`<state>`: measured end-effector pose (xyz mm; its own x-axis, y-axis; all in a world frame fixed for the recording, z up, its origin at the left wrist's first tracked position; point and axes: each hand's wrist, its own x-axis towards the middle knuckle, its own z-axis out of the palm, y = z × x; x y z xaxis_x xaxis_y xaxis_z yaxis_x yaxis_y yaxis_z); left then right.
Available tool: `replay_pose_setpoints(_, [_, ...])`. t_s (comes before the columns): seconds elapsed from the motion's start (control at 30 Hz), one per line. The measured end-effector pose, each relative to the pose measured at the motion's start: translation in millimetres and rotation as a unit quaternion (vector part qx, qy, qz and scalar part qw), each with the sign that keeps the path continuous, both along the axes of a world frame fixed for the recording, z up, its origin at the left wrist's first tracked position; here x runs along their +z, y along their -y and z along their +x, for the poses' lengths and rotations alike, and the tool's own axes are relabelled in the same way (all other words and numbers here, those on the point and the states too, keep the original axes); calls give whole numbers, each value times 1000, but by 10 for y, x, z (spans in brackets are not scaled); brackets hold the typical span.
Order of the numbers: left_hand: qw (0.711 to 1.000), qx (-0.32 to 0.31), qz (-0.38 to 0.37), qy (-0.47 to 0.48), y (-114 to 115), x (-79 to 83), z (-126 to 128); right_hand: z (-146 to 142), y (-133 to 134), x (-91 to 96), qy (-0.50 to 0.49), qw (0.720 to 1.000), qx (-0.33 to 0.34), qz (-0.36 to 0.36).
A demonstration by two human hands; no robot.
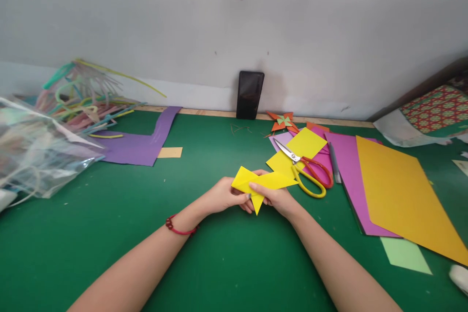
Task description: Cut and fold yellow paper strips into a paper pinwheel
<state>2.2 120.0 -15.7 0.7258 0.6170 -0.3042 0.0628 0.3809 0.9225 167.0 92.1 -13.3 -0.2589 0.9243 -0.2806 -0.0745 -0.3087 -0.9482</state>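
One folded yellow paper piece (258, 179) is sitting at the centre of the frame, and two hands are holding it. The left hand (224, 196) is gripping its left end, thumb in front; the right hand (280, 199) is pinching its middle, the thumb lying across the face. The piece's long axis is running left to right, nearly level, with one slender tip pointing right, one short tip pointing down and one broad corner rising at the upper left. One red bracelet (183, 232) is circling the left wrist.

Right of centre, one pair of scissors (294, 158) is lying over yellow paper (307, 141), its two blades pointing to the upper left, its one red and one yellow loop to the lower right. One pen (334, 162), one large golden sheet (405, 195) and one pale green piece (406, 255) are lying farther right. One phone (250, 95) is leaning on the wall, upper centre. At the left, one plastic bag (47, 161) is lying beside many fuzzy sticks (106, 107), seemingly too blurred to count.
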Motion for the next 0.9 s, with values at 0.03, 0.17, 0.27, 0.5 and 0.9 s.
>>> replay_pose_setpoints(0.03, [1000,-18,-5,2,-16,10,-16,-4,-2,2,-2,1000,3,-1])
replay_pose_setpoints(0.17, [998,-62,-13,0,-59,52,-64,-1,-9,9,1,1000,21,1])
replay_pose_setpoints(0.27, [997,-74,-15,-4,-61,68,-75,10,-6,15,3,1000,27,-2])
replay_pose_setpoints(0.5, [997,-79,0,-21,-45,50,-79,25,-5,30,0,999,40,-2])
replay_pose_setpoints(0.9, [997,-73,8,-14,-16,23,-87,16,-13,23,1,998,67,4])
